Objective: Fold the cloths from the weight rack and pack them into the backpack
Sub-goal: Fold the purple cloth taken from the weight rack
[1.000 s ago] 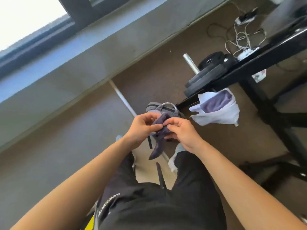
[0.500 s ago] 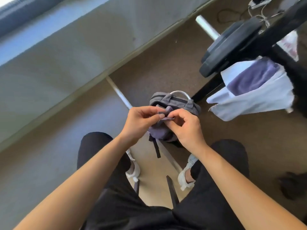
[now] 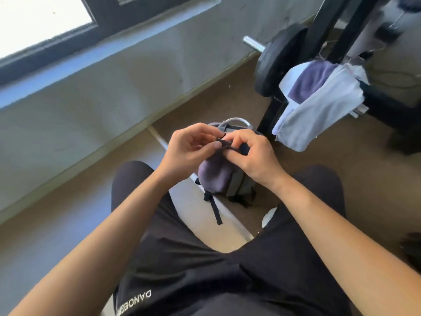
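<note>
Item one, nearest: our left hand and right hand, held together above our knees, both pinched narrow on the upper edge of a small purple cloth; thumbs and forefingers met on the hem, and the rest of the cloth hung bunched below them. We judged it light, soft and limp, with no stiffness to keep a fold by itself, so it wanted holding at two corners along one edge and a crease pressed flat before release. Item two, directly behind and beneath the cloth: the grey backpack, upright on the floor between our feet, its pale top handle showing past the fingers and a black strap trailing toward us; whether its mouth stood open we could not tell, the hands covering it. Item three, farther off to the right: the black weight rack with a plate on a bar, and, draped over its lower rail, a white cloth with a second purple cloth lying on top, both yet to be folded. These too looked light and floppy, the white one larger, best lifted by its hanging edge.
</note>
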{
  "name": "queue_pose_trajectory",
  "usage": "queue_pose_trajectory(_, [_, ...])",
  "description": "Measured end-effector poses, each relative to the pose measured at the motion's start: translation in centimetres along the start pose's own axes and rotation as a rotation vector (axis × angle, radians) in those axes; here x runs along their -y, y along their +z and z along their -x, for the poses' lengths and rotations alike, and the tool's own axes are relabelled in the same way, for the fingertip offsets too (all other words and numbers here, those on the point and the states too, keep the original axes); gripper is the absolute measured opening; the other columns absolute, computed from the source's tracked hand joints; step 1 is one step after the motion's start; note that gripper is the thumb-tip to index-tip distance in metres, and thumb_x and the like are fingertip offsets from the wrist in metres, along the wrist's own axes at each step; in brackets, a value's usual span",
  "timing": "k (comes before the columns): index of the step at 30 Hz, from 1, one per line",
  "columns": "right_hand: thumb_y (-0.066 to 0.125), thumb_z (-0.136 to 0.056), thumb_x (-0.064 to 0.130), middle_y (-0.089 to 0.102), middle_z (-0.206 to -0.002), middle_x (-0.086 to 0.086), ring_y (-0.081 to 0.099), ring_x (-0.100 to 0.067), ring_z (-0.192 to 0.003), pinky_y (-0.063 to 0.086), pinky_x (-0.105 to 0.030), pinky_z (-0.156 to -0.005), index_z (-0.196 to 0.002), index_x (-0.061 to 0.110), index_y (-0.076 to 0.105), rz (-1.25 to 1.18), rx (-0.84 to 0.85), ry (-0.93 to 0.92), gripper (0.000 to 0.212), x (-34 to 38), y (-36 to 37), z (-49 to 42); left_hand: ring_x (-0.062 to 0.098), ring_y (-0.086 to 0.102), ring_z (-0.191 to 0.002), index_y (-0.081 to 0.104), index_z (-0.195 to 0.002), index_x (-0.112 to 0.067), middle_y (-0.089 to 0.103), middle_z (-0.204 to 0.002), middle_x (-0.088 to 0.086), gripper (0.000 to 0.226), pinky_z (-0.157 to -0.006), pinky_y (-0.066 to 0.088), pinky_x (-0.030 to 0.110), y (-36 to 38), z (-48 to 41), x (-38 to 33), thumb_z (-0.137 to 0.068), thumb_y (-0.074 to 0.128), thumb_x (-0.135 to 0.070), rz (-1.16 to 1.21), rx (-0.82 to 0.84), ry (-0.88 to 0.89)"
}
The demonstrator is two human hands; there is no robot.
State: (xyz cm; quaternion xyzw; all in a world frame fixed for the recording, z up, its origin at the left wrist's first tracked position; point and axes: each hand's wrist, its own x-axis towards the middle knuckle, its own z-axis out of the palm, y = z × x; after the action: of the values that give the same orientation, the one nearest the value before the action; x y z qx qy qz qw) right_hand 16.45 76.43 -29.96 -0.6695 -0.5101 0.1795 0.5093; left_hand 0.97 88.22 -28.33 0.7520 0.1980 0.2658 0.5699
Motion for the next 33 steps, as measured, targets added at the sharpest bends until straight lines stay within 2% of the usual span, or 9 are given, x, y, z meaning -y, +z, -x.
queue_pose_trajectory(2, [0.076, -0.084, 0.020, 0.064, -0.071, 0.005, 0.061, -0.008, -0.068, 0.049, -0.027, -0.067, -0.069, 0.028, 0.055, -0.041, -0.003, 0.032, 0.026, 1.2, -0.4, 0.6, 0.018, 0.069, -0.084, 0.074, -0.108, -0.007, 0.075, -0.092, 0.015, 0.017, -0.080, 0.057, 0.039, -0.2, 1.0, -1.1, -0.091, 0.075, -0.008, 0.039, 0.002, 0.017])
queue_pose_trajectory(4, [0.077, -0.084, 0.016, 0.058, -0.065, 0.009, 0.053, -0.004, -0.060, 0.045, -0.024, -0.062, -0.071, 0.021, 0.059, -0.050, 0.012, 0.033, 0.023, 2.0, -0.9, 0.8, 0.017, 0.065, -0.083, 0.073, -0.113, -0.011, 0.072, -0.094, 0.012, 0.026, -0.079, 0.056, 0.038, -0.2, 1.5, -1.9, -0.088, 0.078, -0.009, 0.064, 0.028, 0.034])
queue_pose_trajectory(7, [0.079, -0.085, 0.011, 0.060, -0.068, 0.009, 0.055, -0.005, -0.063, 0.047, -0.023, -0.064, -0.077, 0.016, 0.061, -0.064, 0.046, 0.022, 0.020, 3.0, -1.3, 0.8, 0.015, 0.060, -0.079, 0.067, -0.116, -0.015, 0.066, -0.092, -0.003, 0.038, -0.073, 0.053, 0.040, -0.1, 1.5, -1.6, -0.083, 0.081, -0.005, 0.029, 0.098, 0.013])
queue_pose_trajectory(12, [0.076, -0.087, 0.007, 0.069, -0.083, -0.005, 0.065, -0.009, -0.077, 0.050, -0.019, -0.071, -0.095, 0.015, 0.066, -0.073, 0.096, 0.063, 0.015, 2.2, -1.5, 0.1, 0.016, 0.055, -0.079, 0.059, -0.098, -0.013, 0.063, -0.084, -0.002, 0.027, -0.075, 0.046, 0.044, 0.3, 0.9, 2.0, -0.081, 0.079, -0.021, 0.055, 0.154, -0.084])
queue_pose_trajectory(17, [0.076, -0.087, 0.007, 0.064, -0.077, 0.001, 0.060, -0.004, -0.072, 0.049, -0.017, -0.072, -0.126, 0.015, 0.064, -0.045, 0.164, 0.233, 0.042, -0.1, -1.9, -0.1, 0.017, 0.052, -0.069, 0.059, -0.082, -0.013, 0.059, -0.076, -0.001, 0.025, -0.068, 0.045, 0.039, 0.7, -0.2, 4.3, -0.079, 0.081, -0.025, -0.026, 0.142, -0.082])
queue_pose_trajectory(21, [0.074, -0.091, 0.015, 0.075, -0.093, -0.006, 0.068, -0.012, -0.085, 0.056, -0.025, -0.080, -0.111, 0.015, 0.075, -0.101, 0.207, 0.373, 0.020, -2.6, -1.5, 0.9, 0.010, 0.055, -0.065, 0.062, -0.080, -0.027, 0.063, -0.074, -0.014, 0.020, -0.063, 0.049, 0.034, 1.7, -1.3, 6.1, -0.080, 0.082, -0.025, -0.121, 0.166, -0.054])
queue_pose_trajectory(25, [0.070, -0.094, 0.013, 0.073, -0.087, 0.008, 0.066, 0.001, -0.082, 0.052, -0.020, -0.077, -0.102, 0.017, 0.076, -0.137, 0.154, 0.424, 0.011, -5.5, -0.4, 1.8, 0.011, 0.060, -0.069, 0.067, -0.087, -0.023, 0.070, -0.083, 0.000, 0.014, -0.066, 0.052, 0.036, 2.2, -1.7, 8.9, -0.087, 0.081, -0.019, -0.149, 0.271, -0.104])
queue_pose_trajectory(29, [0.065, -0.097, 0.010, 0.074, -0.093, -0.003, 0.067, -0.006, -0.087, 0.054, -0.023, -0.083, -0.105, 0.009, 0.075, -0.183, 0.126, 0.434, 0.013, -7.6, 0.2, 2.3, 0.012, 0.059, -0.074, 0.069, -0.091, -0.019, 0.067, -0.081, -0.003, 0.013, -0.071, 0.050, 0.037, 2.2, -0.7, 10.8, -0.094, 0.069, -0.032, -0.086, 0.320, -0.205])
queue_pose_trajectory(33, [0.061, -0.098, 0.005, 0.071, -0.086, 0.004, 0.064, -0.001, -0.083, 0.051, -0.017, -0.080, -0.099, 0.012, 0.072, -0.215, 0.118, 0.408, 0.013, -8.7, 0.8, 2.7, 0.027, 0.063, -0.078, 0.070, -0.104, -0.015, 0.072, -0.091, 0.015, 0.021, -0.077, 0.057, 0.053, 2.3, 0.5, 12.6, -0.098, 0.060, -0.033, -0.103, 0.325, -0.272])
